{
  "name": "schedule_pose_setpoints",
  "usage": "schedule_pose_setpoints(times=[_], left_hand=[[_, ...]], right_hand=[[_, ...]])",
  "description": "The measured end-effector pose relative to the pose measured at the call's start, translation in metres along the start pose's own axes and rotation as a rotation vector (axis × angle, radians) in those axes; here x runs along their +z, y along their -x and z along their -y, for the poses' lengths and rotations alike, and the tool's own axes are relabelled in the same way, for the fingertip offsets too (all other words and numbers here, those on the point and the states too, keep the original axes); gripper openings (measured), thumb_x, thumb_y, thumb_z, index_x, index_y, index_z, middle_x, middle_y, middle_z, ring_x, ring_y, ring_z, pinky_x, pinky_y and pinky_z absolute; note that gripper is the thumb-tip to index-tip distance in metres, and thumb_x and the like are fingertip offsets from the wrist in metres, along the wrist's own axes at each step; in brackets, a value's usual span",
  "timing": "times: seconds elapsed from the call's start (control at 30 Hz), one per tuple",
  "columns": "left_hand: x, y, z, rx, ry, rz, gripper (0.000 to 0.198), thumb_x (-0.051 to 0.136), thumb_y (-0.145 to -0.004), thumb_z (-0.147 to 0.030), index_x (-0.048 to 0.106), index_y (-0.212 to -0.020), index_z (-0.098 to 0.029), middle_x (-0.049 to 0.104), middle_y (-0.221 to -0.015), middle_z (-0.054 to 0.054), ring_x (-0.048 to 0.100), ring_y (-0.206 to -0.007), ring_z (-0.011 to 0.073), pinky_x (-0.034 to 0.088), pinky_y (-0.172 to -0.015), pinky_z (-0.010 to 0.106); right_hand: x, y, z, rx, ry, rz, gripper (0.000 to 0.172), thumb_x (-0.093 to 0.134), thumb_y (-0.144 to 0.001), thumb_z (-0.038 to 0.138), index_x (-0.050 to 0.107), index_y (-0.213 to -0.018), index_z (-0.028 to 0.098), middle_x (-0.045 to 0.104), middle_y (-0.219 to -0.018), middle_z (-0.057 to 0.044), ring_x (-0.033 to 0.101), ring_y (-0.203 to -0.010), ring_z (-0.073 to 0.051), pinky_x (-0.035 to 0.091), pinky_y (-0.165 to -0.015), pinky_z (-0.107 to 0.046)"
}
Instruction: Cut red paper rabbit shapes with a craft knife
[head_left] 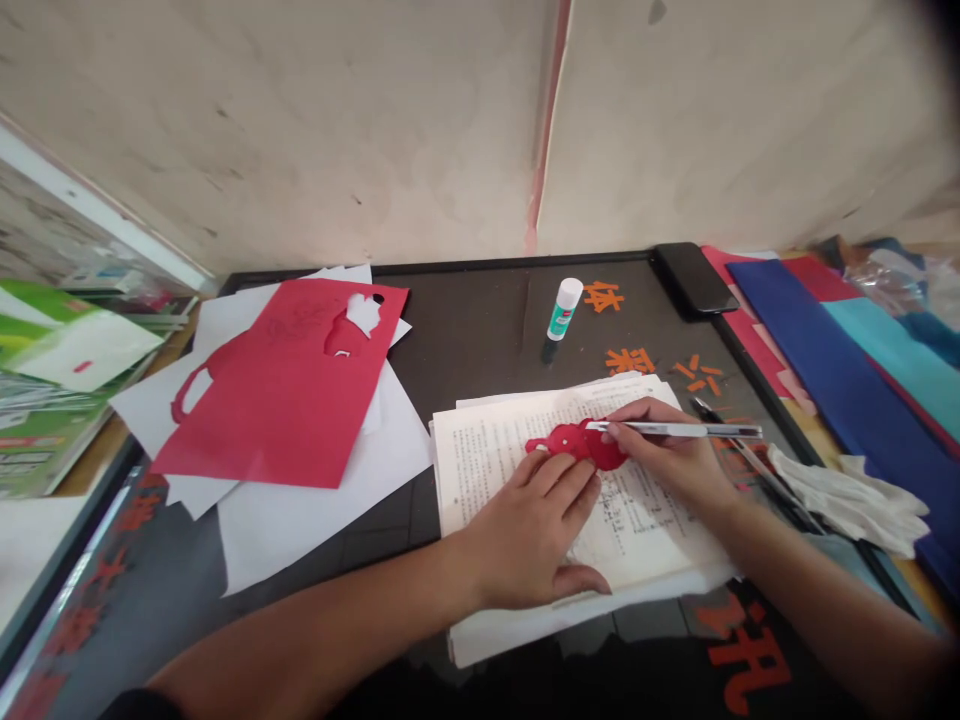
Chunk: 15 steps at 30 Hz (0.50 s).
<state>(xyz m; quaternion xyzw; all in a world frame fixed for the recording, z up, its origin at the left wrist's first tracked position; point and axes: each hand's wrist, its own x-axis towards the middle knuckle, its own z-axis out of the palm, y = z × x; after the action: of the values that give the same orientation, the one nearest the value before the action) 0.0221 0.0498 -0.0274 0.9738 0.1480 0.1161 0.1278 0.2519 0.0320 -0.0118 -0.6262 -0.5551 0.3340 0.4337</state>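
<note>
The left hand lay open, pressing a red paper cutout onto a stack of printed pages, while the right hand gripped a craft knife against the cutout.

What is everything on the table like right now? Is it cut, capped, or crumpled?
Red paper shape, held flat by the left hand
Craft knife, in right hand, tip on the shape
Red sheet, cut with holes
Glue stick, upright, capped
Phone, lying flat
White gloves, crumpled
</note>
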Motion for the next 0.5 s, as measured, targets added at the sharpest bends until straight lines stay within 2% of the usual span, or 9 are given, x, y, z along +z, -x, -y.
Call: schedule_pose_setpoints(times=[0.1,0.27,0.5], left_hand=[[-0.0023,-0.0009,0.0001,-0.005,-0.016,0.012,0.088,0.028,-0.091,-0.077,0.041,-0.144,-0.008,0.043,-0.149,0.019,0.035,-0.139,0.0339,0.018,-0.119,0.051],[-0.0061,-0.0006,0.0001,-0.023,-0.057,0.043,0.09,0.028,-0.09,-0.077,0.035,-0.147,-0.007,0.026,-0.154,0.029,0.014,-0.148,0.0413,0.016,-0.117,0.058],[-0.0036,-0.0001,0.0001,-0.016,-0.055,0.069,0.092,0.028,-0.091,-0.077,0.027,-0.15,-0.007,0.018,-0.155,0.032,0.005,-0.148,0.0438,0.012,-0.117,0.061]], right_hand=[[-0.0023,0.0005,-0.001,0.015,-0.01,0.008,0.011,0.069,-0.086,0.033,0.068,-0.091,0.023,0.072,-0.08,-0.003,0.067,-0.073,-0.018,0.056,-0.068,-0.031],[-0.0048,0.0015,0.0018,-0.012,0.036,0.046,0.011,0.067,-0.088,0.031,0.071,-0.095,0.024,0.074,-0.083,-0.004,0.07,-0.073,-0.019,0.059,-0.067,-0.03],[-0.0026,0.0002,0.0011,-0.088,0.129,0.057,0.012,0.062,-0.089,0.027,0.072,-0.094,0.023,0.076,-0.084,-0.004,0.07,-0.073,-0.018,0.058,-0.067,-0.028]])
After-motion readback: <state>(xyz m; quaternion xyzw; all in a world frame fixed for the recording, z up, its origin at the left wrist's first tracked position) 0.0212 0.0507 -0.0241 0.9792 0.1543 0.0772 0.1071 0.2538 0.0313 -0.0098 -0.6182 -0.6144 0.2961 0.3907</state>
